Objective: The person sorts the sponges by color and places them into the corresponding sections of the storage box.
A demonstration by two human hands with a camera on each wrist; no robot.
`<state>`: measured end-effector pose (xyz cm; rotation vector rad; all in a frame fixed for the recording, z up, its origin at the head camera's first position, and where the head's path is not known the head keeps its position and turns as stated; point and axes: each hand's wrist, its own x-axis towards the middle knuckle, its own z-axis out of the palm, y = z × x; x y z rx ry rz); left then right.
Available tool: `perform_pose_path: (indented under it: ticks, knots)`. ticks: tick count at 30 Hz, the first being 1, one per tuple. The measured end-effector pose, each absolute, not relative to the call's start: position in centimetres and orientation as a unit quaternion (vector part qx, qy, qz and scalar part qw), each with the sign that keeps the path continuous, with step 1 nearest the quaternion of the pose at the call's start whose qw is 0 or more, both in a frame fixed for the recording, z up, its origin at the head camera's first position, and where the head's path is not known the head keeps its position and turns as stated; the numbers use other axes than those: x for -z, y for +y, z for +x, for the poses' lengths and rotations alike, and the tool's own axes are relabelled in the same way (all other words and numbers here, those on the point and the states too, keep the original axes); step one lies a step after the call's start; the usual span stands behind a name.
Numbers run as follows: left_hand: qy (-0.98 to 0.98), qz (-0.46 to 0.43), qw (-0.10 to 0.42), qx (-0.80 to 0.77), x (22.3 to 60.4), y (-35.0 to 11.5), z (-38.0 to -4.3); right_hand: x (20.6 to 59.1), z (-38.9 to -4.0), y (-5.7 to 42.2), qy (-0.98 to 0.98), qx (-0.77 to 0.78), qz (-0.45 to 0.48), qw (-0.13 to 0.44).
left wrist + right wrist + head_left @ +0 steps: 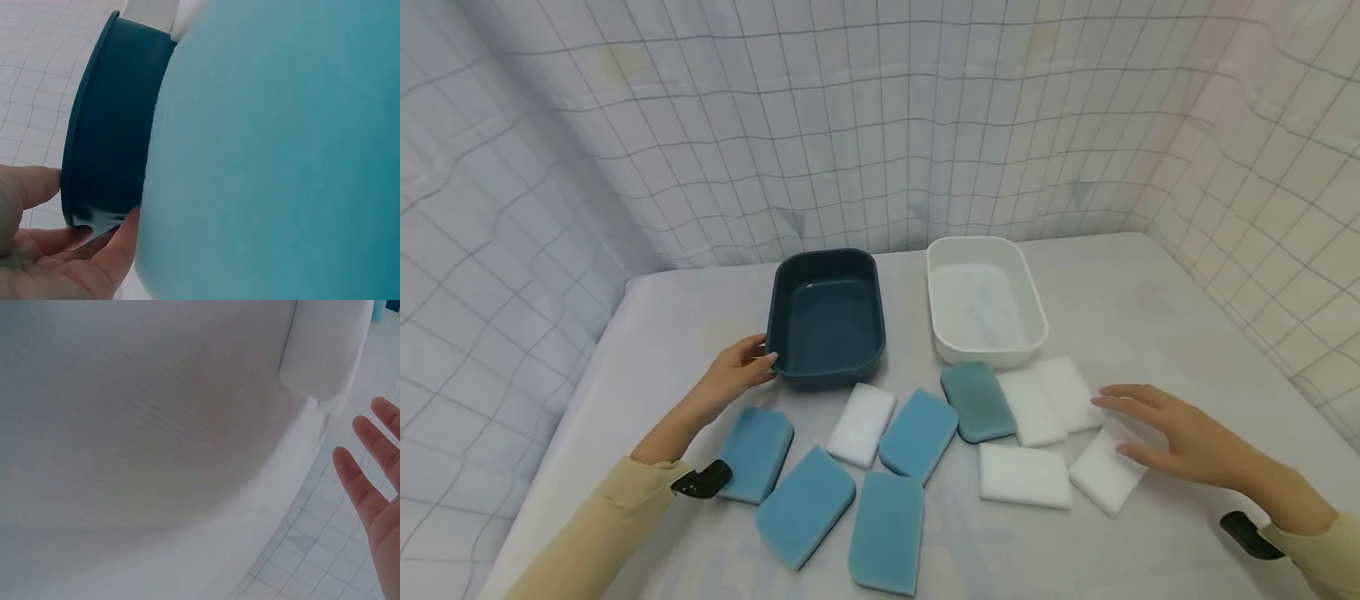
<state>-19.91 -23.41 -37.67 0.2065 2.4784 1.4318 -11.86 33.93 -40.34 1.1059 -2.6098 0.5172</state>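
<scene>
My left hand [735, 371] grips the near left corner of a dark blue bin [827, 375], thumb and fingers on either side of the corner. The left wrist view shows the thumb at the rim of this bin [109, 125] and fingertips against its outer wall; a blue sponge [269, 150] fills most of the rest. My right hand [1180, 437] is over the right side of the table, fingers spread, holding nothing. Nearest to it lies a white sponge [1108, 467]. In the right wrist view, the fingers [359, 481] are apart from a white sponge [325, 350].
A white bin [992, 354] stands right of the dark one. Several blue sponges [887, 533] and white sponges [1024, 475] lie across the white-covered table [1000, 558]. One darker teal sponge [977, 402] is near the white bin. Checked curtains [850, 125] surround the table.
</scene>
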Motion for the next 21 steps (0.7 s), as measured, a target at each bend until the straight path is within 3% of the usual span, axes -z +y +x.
perform_pose_path:
  ticks: [21]
  knots:
    - [0.837,0.071,0.151,-0.522,37.5,-23.1,-19.8,41.0,-10.5,34.0,-0.898,-0.133,0.399,0.126]
